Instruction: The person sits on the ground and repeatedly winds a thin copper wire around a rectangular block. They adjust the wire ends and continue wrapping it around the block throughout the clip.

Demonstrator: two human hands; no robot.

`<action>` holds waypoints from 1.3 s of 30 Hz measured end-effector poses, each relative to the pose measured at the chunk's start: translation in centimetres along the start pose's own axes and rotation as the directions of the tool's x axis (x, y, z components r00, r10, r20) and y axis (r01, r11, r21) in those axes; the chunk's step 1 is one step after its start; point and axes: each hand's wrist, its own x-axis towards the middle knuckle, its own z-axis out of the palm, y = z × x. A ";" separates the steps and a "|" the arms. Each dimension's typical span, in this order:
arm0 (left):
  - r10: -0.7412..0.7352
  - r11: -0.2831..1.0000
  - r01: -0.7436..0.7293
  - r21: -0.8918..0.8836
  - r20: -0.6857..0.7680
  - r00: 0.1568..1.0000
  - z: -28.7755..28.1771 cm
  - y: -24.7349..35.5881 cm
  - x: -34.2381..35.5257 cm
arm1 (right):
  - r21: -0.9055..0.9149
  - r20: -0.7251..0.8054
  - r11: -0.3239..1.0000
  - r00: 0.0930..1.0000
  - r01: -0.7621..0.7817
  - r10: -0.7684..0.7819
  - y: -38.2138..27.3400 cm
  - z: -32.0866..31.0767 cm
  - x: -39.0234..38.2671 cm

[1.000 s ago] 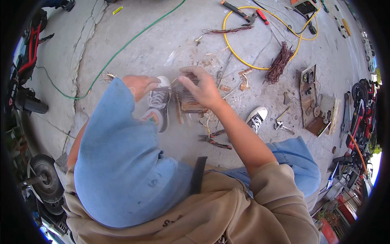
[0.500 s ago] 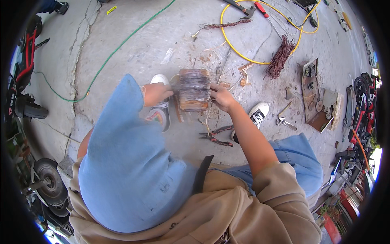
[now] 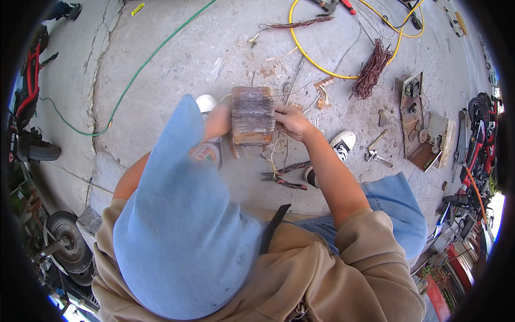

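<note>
A block-shaped transformer [image 3: 252, 114] with grey layered plates and brownish ends is held between my hands, above the concrete floor and between my shoes. My left hand [image 3: 218, 122] presses against its left side, with the fingertips hidden at the block's edge. On the opposite side, my right hand [image 3: 293, 122] grips the edge, thumb and fingers bent around it. My raised left knee in blue jeans covers part of my left forearm. Just below the block lie red-and-black pliers [image 3: 285, 176], with a pale wire [image 3: 274, 160] running near their jaws.
Copper strips [image 3: 323, 92] lie beyond my right hand. Further off are a bundle of reddish-brown wire [image 3: 373, 70], a yellow hose [image 3: 308, 60] and a hammer [image 3: 325, 6]. An adjustable wrench [image 3: 379, 157] and an opened metal case [image 3: 421, 126] sit rightward. A green hose [image 3: 140, 67] curves leftward.
My left hand has come in closer against the transformer's left side. The transformer looks steadier and less blurred, and my left knee has leaned slightly right. My right hand keeps its place on the block.
</note>
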 end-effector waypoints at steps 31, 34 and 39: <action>0.367 0.695 -0.260 -0.671 0.019 0.930 -8.1 15.8 -2.5 | -0.607 0.182 0.295 0.491 0.738 -0.852 -19.0 17.3 -15.1; 0.088 0.168 -0.297 -0.940 -0.286 0.954 -9.0 13.5 -3.6 | -0.545 0.181 0.291 0.450 0.786 -0.874 -18.8 16.6 -13.5; -0.363 -0.272 -0.411 -0.870 -0.303 0.881 -9.8 8.9 -5.0 | -0.818 0.171 0.361 0.790 0.447 -0.589 -12.2 14.5 -10.5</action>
